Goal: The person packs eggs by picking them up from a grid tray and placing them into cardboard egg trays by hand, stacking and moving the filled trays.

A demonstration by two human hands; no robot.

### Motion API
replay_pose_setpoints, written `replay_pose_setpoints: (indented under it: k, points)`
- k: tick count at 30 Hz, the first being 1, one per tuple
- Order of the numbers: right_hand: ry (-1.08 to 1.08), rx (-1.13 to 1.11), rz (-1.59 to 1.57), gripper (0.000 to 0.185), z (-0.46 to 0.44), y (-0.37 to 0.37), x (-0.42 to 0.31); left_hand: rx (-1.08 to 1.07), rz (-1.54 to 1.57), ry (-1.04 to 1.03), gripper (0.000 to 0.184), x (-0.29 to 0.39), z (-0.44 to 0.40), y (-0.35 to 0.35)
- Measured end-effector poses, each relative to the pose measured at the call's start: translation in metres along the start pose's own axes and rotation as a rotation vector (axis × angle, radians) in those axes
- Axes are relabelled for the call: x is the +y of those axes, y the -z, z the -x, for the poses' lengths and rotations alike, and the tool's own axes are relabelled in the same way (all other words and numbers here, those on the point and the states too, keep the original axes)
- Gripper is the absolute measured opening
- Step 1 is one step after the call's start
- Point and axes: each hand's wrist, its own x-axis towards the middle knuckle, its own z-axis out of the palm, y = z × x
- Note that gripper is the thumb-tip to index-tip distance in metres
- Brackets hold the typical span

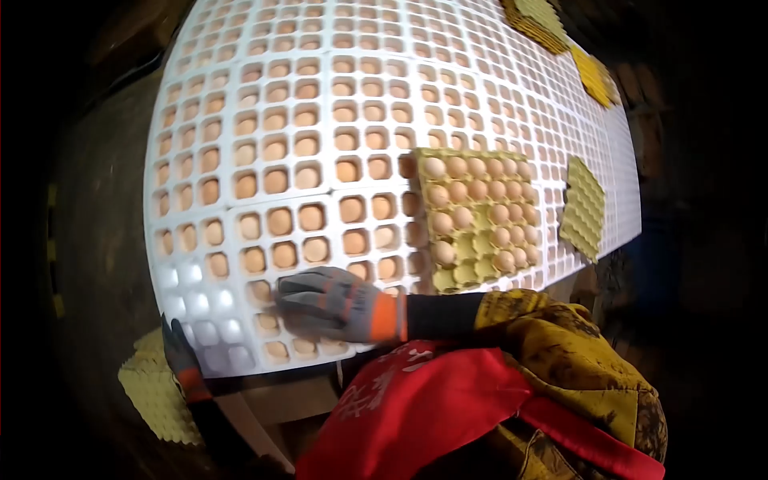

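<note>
My right hand (324,304), in a grey and orange glove, lies palm down over the egg-filled cells of the white foam tray (330,194). Its fingers point left and look blurred; whether they hold an egg is hidden. At the tray's lower left edge is my left hand (182,356), in a dark glove with an orange cuff, beside several bare white cells. Its fingers are in shadow. To the right of my right hand, a yellow-green egg carton (464,276) rests on the foam trays, with brown eggs (444,253) in many of its cups and some cups bare.
An overturned or bare carton (582,210) lies farther right on the trays. Stacked cartons (540,24) and a yellow piece (590,76) sit at the upper right edge. More cartons (160,392) are low at the left, below the table's edge.
</note>
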Motion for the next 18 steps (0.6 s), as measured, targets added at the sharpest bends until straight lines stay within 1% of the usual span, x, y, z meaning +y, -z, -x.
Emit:
replay_pose_setpoints:
  k: [1, 2, 4, 5, 6, 7, 8, 9, 10, 11, 12, 13, 14, 16, 18]
  points:
    - [-0.007, 0.056, 0.009, 0.046, 0.024, 0.021, 0.0, -0.019, -0.006, 0.03, 0.05, 0.008, -0.001, 0.003]
    - [-0.012, 0.109, 0.014, 0.047, 0.049, 0.043, 0.002, 0.127, -0.096, -0.108, 0.047, 0.002, -0.001, -0.005]
    - [-0.141, 0.217, 0.064, 0.049, 0.105, 0.077, 0.027, 0.227, 0.177, -0.206, 0.048, 0.033, -0.001, -0.007]
    - [-0.284, 0.257, 0.082, 0.048, 0.13, 0.11, 0.022, 0.181, 0.204, -0.098, 0.045, 0.07, -0.003, -0.016]
    - [-0.32, 0.394, 0.326, 0.044, 0.158, 0.13, 0.03, 0.136, 0.228, 0.011, 0.042, 0.107, -0.005, -0.026]
    - [-0.426, 0.468, 0.282, 0.04, 0.182, 0.153, 0.04, 0.101, 0.269, -0.008, 0.041, 0.151, 0.008, -0.048]
    - [-0.547, 0.524, 0.206, 0.038, 0.203, 0.175, 0.047, 0.027, 0.324, -0.135, 0.04, 0.21, 0.039, -0.084]
    - [-0.62, 0.602, 0.195, 0.035, 0.225, 0.192, 0.058, -0.061, 0.337, -0.274, 0.04, 0.26, 0.067, -0.116]
    - [-0.642, 0.678, 0.221, 0.033, 0.241, 0.204, 0.061, -0.138, 0.33, -0.424, 0.039, 0.307, 0.094, -0.147]
    - [-0.627, 0.662, 0.288, 0.032, 0.26, 0.217, 0.073, -0.117, 0.173, -0.742, 0.039, 0.338, 0.109, -0.178]
    - [-0.605, 0.644, 0.354, 0.032, 0.274, 0.227, 0.086, -0.144, 0.108, -0.842, 0.043, 0.369, 0.127, -0.2]
    - [-0.626, 0.612, 0.354, 0.031, 0.274, 0.233, 0.079, -0.168, 0.041, -0.94, 0.047, 0.398, 0.145, -0.221]
    - [-0.601, 0.56, 0.363, 0.032, 0.272, 0.236, 0.078, -0.195, -0.029, -1.037, 0.051, 0.421, 0.161, -0.239]
    - [-0.539, 0.459, 0.38, 0.034, 0.261, 0.237, 0.086, -0.236, -0.309, -1.104, 0.05, 0.451, 0.179, -0.272]
    - [-0.332, 0.346, 0.646, 0.039, 0.25, 0.231, 0.103, -0.35, -0.617, -1.09, 0.046, 0.466, 0.185, -0.302]
